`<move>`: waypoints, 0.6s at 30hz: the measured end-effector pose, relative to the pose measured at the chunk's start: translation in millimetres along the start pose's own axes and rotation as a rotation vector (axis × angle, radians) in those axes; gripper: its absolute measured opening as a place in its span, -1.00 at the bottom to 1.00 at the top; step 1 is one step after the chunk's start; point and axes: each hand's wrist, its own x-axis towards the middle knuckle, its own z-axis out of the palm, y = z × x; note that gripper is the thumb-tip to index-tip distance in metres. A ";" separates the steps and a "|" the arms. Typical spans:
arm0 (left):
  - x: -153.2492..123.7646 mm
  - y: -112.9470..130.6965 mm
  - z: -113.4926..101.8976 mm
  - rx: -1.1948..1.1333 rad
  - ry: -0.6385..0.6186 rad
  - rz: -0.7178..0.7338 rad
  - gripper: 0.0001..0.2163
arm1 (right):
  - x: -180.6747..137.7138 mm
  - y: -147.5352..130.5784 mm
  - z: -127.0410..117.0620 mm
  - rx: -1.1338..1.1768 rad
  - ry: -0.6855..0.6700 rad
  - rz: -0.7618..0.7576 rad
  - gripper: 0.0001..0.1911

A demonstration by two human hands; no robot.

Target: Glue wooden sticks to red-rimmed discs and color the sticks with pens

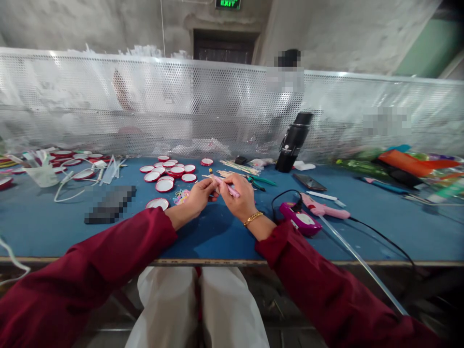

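Note:
Above the blue tabletop, my two hands meet fingertip to fingertip. My left hand (198, 197) is closed in a pinch around a thin pencil-like stick (210, 172), whose yellowish end pokes up between the hands; its lower part is hidden. My right hand (239, 195) is wrapped around a pink pen-like tool (234, 192), tilted against the fingers of the left. Small coloured loops (181, 196) lie in a heap beside my left hand. Several thin wooden sticks (239, 166) and a green-handled tool (264, 181) rest just beyond the hands.
Red-rimmed round lids (165, 184) cluster at left, near a dark phone (110, 205) and a cup of sticks (42, 175). To the right are a black bottle (294, 142), a purple device (300, 220) and a pink glue gun (324, 208) with a clear rod. A perforated metal screen (232, 106) backs the table.

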 end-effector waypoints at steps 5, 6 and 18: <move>0.1 0.6 -0.7 -0.009 -0.002 -0.004 -0.69 | -0.2 0.2 -0.8 0.009 0.006 -0.001 -0.92; -0.1 1.2 -0.4 -0.014 0.003 -0.008 -0.69 | -0.4 -0.1 -0.5 0.007 -0.002 -0.010 -0.92; 0.3 2.3 1.5 -0.028 0.024 -0.021 -0.67 | -0.4 -0.3 1.7 -0.009 -0.016 -0.032 -0.92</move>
